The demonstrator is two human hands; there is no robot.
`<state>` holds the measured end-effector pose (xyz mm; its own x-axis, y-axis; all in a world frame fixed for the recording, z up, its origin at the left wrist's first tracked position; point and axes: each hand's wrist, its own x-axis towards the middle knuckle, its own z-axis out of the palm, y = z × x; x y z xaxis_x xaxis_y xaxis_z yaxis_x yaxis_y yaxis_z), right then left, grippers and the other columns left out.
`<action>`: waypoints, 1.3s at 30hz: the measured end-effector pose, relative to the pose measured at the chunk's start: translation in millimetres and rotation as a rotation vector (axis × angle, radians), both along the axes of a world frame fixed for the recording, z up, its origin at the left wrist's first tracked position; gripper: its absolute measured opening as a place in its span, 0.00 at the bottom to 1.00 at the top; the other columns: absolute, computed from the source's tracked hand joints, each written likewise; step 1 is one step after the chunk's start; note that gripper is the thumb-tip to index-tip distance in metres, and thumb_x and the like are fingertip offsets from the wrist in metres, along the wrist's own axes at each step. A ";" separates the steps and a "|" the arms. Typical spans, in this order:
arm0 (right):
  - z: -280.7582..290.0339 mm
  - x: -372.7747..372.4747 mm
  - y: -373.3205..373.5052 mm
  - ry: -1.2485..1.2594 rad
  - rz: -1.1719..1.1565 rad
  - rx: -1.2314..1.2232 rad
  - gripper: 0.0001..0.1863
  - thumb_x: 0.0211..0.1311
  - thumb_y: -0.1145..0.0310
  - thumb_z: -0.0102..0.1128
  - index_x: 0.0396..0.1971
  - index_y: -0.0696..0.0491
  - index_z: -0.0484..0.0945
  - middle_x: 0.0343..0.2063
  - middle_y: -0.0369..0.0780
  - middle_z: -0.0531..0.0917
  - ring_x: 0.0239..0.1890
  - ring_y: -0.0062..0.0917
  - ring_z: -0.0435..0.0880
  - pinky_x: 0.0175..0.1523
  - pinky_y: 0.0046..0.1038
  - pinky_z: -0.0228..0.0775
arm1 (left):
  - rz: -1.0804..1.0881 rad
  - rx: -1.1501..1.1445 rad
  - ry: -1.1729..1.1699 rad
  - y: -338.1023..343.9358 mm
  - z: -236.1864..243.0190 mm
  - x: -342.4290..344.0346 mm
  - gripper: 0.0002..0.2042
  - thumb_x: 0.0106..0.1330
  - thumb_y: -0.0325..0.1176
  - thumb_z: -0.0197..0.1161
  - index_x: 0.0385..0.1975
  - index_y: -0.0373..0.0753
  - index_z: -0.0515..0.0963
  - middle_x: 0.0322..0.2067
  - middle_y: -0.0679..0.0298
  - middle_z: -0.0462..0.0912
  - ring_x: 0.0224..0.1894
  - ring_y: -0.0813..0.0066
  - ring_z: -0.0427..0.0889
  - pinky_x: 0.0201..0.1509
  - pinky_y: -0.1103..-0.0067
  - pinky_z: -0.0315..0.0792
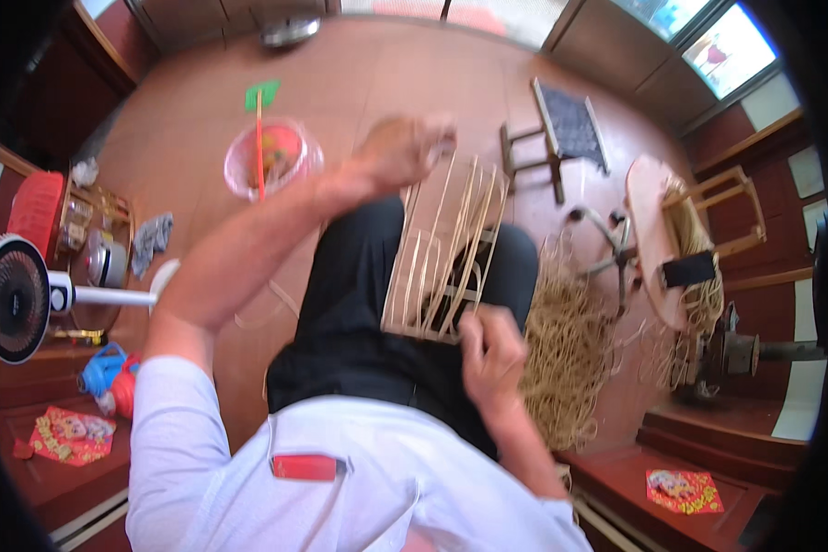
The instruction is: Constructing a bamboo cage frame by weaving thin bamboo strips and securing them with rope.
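Across my lap lies a slim rectangular frame [432,332] in pale wood or bamboo, with several tan cords [469,216] strung along its length. My left hand [412,155], a little blurred, is raised over the far end with its fingers curled. One cord seems to run down from its fingertips. At the near right corner, my right hand [493,357] is closed, thumb against the fingers; what sits in that pinch is too small to make out. On the floor to the right of my legs, a large loose heap of tan cord [566,354] spreads out.
Left stand a white fan [14,296] and a pink bin [306,152], with a green fly swatter [261,95] across it. A dark-topped stool [570,124] stands far right. Nearer, an oval board [649,207] on a wheeled base carries a phone [688,270] and more cord.
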<state>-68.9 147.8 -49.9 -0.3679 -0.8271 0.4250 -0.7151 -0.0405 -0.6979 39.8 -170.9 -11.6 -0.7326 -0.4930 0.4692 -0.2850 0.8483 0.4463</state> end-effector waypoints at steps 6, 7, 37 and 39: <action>38.7 -42.9 -66.7 0.194 -0.031 -0.144 0.09 0.71 0.75 0.72 0.47 0.55 0.86 0.45 0.47 0.89 0.50 0.45 0.90 0.55 0.41 0.83 | -0.006 0.077 -0.049 -3.4 6.6 -2.1 0.09 0.78 0.35 0.63 0.42 0.36 0.85 0.32 0.52 0.90 0.36 0.52 0.91 0.45 0.61 0.82; 46.2 -45.0 -79.0 0.229 -0.017 -0.172 0.08 0.71 0.73 0.72 0.48 0.55 0.86 0.46 0.46 0.89 0.50 0.45 0.90 0.56 0.41 0.82 | -0.005 0.081 -0.050 -2.3 5.6 -2.8 0.09 0.78 0.35 0.63 0.42 0.36 0.85 0.32 0.52 0.90 0.36 0.52 0.91 0.45 0.61 0.82; 31.8 -75.1 -197.6 -0.233 0.107 0.122 0.12 0.69 0.63 0.78 0.49 0.51 0.94 0.35 0.34 0.90 0.39 0.17 0.86 0.48 0.25 0.78 | -0.050 0.282 -0.228 -49.0 23.7 -17.7 0.12 0.70 0.43 0.73 0.42 0.42 0.91 0.34 0.66 0.94 0.40 0.68 0.91 0.48 0.69 0.80; 30.6 -76.3 -196.3 -0.175 0.117 0.084 0.12 0.69 0.64 0.78 0.48 0.51 0.94 0.35 0.34 0.90 0.39 0.17 0.86 0.48 0.25 0.78 | 0.037 0.128 -0.251 -64.6 24.5 -23.6 0.11 0.70 0.44 0.74 0.43 0.45 0.91 0.36 0.65 0.94 0.40 0.67 0.91 0.48 0.67 0.81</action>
